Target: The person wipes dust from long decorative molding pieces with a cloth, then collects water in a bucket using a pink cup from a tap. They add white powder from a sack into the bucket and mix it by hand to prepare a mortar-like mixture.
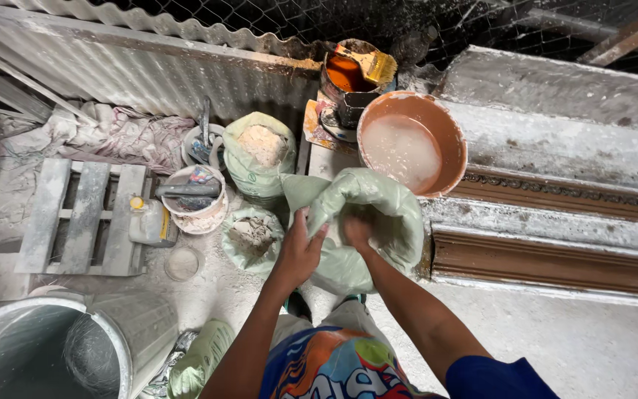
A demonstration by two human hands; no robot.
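Observation:
A pale green plastic sack (378,222) of powder rests at the edge of a dusty work surface. My left hand (300,247) grips the sack's rim on the near left side. My right hand (356,230) is plunged into the sack's mouth, fingers hidden inside, so I cannot tell what they hold. Just beyond the sack stands an orange plastic basin (412,142) with cloudy white liquid in it.
Two more open green sacks (258,157) (252,238) of powder sit on the floor, beside a white bucket with tools (192,199). A tin with orange paint and a brush (352,74) stands behind the basin. Moulded plaster cornices (555,244) lie right. A large grey drum (38,355) sits lower left.

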